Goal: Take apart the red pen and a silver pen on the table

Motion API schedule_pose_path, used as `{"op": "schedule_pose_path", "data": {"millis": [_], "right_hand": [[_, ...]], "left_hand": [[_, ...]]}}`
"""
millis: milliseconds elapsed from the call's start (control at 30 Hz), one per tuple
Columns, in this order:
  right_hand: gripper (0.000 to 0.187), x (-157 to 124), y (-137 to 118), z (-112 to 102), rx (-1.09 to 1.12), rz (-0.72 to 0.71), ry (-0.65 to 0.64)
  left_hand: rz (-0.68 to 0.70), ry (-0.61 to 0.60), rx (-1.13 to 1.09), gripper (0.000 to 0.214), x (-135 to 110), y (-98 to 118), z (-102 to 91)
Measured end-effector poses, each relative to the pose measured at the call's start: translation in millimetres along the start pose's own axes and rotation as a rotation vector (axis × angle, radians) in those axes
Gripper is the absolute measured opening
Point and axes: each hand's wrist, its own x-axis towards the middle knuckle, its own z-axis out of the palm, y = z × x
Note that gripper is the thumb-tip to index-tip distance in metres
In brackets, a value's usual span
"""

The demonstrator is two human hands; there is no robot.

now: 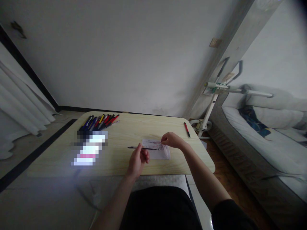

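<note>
My left hand (136, 162) is closed round a slim pen (150, 148), its thumb on top of the barrel. The pen lies nearly level, its dark end pointing right over a sheet of paper (157, 155). Reddish and dark marks cover part of that sheet. Above the paper's right side, my right hand (173, 140) is closed in a pinch. Whatever sits between those fingertips is too small to make out.
A bunch of pens (98, 122) lies at the table's (199, 156) back left, with a blurred-out bright device (90, 148) in front. One red and black pen (187, 130) lies at the right. Beyond stand an exercise machine (211, 107) and a bed (254, 147).
</note>
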Motion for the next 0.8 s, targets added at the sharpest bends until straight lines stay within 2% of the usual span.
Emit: {"op": "schedule_pose_path", "data": {"millis": [333, 500, 800], "right_hand": [[0.019, -13, -5, -3, 0.003, 0.020, 0.130], [0.026, -19, -7, 4, -0.014, -0.035, 0.127], [0.025, -18, -11, 11, -0.032, -0.045, 0.105]], "left_hand": [[0.006, 0.000, 0.000, 0.042, 0, 1, 0.7], [0.000, -0.004, -0.002, 0.041, 0, 1, 1.5], [0.011, -0.025, -0.004, 0.041, 1, -1, -0.2]]}}
